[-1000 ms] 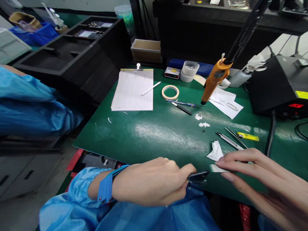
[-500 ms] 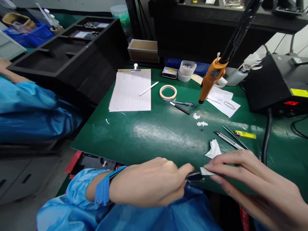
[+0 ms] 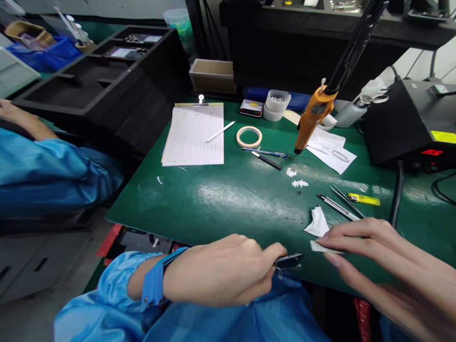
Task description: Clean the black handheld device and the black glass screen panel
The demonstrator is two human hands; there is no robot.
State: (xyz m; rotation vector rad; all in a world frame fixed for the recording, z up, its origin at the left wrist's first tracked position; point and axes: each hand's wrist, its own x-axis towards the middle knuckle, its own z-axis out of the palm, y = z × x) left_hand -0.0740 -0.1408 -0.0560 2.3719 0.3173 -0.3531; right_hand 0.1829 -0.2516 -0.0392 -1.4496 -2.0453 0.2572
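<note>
My left hand (image 3: 228, 268), with a blue strap at its wrist, is closed around a small dark flat part (image 3: 290, 260). Only the part's end sticks out past the thumb and finger; the fingers hide the rest. On the right, my right hand (image 3: 377, 256) pinches a small folded white wipe (image 3: 322, 247) between thumb and fingertips. A gap separates the wipe from the dark part. Just beyond my right fingertips lies a crumpled white wipe (image 3: 317, 222) on the green mat (image 3: 228, 199). Tweezers (image 3: 347, 202), a silver pen-like tool (image 3: 337, 207) and a yellow cutter (image 3: 364, 199) lie close by.
An orange electric screwdriver (image 3: 313, 116) hangs over the mat. Behind are a clipboard with paper (image 3: 195, 137), a tape roll (image 3: 249, 137), pens (image 3: 265, 153) and a screw cup (image 3: 278, 100). A black station (image 3: 413, 123) stands right. A co-worker's blue sleeve (image 3: 53, 166) is left.
My right hand has moved right with the white wipe, away from the dark part, whose end now shows more. My left hand has stayed almost still. The co-worker's hand at left has shifted.
</note>
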